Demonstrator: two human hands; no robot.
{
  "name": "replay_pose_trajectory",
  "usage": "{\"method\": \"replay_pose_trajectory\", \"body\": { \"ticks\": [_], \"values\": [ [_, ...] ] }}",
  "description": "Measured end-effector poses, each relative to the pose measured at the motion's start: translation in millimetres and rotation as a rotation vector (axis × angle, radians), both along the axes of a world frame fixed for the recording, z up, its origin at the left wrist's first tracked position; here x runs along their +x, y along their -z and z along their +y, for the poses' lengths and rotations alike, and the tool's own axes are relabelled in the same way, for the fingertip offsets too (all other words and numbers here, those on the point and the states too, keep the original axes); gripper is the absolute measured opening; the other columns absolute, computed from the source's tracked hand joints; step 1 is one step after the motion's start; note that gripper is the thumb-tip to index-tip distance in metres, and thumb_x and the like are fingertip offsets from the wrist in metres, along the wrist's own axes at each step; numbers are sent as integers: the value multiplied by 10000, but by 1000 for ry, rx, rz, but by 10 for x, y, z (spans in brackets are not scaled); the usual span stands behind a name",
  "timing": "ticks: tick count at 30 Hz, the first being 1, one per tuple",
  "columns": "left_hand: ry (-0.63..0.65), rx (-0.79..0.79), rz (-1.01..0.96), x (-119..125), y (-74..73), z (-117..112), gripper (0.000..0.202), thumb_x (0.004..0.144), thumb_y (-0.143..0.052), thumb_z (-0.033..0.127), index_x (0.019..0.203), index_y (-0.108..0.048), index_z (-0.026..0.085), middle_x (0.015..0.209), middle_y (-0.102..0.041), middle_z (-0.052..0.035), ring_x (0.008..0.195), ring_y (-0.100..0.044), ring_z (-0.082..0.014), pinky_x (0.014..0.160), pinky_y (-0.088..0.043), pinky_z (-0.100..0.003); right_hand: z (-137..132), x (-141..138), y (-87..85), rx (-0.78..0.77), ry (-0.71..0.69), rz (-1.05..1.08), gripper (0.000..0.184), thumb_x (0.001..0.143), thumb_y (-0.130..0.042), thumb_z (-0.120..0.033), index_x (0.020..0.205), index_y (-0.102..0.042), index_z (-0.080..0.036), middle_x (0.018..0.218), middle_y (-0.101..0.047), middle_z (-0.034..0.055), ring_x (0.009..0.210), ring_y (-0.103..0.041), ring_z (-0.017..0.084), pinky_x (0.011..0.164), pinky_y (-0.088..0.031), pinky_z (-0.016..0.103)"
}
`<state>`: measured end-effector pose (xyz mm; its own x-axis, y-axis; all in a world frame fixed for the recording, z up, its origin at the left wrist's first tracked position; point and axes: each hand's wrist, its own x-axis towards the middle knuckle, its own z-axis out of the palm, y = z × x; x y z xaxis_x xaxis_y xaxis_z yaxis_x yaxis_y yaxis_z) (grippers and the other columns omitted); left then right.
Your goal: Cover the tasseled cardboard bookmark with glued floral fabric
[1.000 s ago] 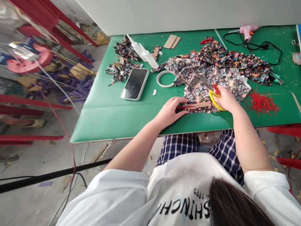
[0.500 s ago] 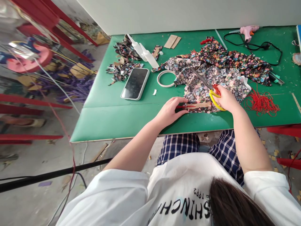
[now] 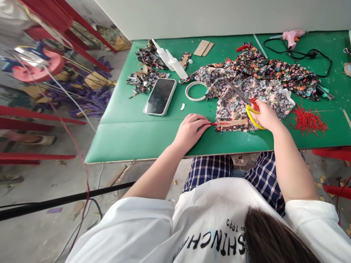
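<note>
Left hand (image 3: 190, 131): I see thumb and fingertips pinching the red cord (image 3: 219, 124).
Right hand (image 3: 265, 115): curled round the handles of the scissors (image 3: 242, 95), blades angled forward-left.
Red cord: lies rightward from the pinch onto the tan strip (image 3: 238, 122), both roughly parallel to the table's (image 3: 126, 146) near edge; left hand nearer.
Floral cloth (image 3: 233, 106): under the strip.

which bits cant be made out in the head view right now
Head view:
Red strand: left end hidden by left hand.
Scissors: handles partly hidden by right hand.
Teal-marked item: mostly covered by floral fabric.
Round object: cut off by right edge.
</note>
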<state>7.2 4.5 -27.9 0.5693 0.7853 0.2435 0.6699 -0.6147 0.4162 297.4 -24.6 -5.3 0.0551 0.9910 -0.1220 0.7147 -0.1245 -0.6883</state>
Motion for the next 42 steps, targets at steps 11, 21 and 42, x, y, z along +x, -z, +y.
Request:
{"method": "replay_pose_trajectory", "body": {
  "ticks": [11, 21, 42],
  "values": [
    [-13, 44, 14, -13, -25, -29, 296, 941, -443, 359, 907, -695, 208, 944, -689, -76, 913, -602, -219, 877, -508, -392, 1, 4, -2, 7, 9, 13, 119, 760, -530, -249, 782, -413, -245, 747, -565, 5, 645, -527, 173, 582, -385, 315],
    [3, 92, 6, -42, 14, -4, 287, 936, -468, 355, 903, -707, 200, 925, -692, -69, 890, -610, -205, 855, -517, -357, -8, -7, -26, -1, 5, 8, 117, 769, -525, -228, 788, -409, -236, 723, -542, -10, 631, -514, 155, 572, -360, 291],
    [455, 27, 12, 721, -122, 26, 330, 941, -481, 340, 1163, -617, 137, 1222, -633, -130, 1161, -563, -258, 1011, -451, -424, -59, 58, 1, -54, -125, 28, 254, 709, -604, -220, 870, -409, -243, 917, -576, 2, 833, -585, 200, 776, -468, 365]
  ]
}}
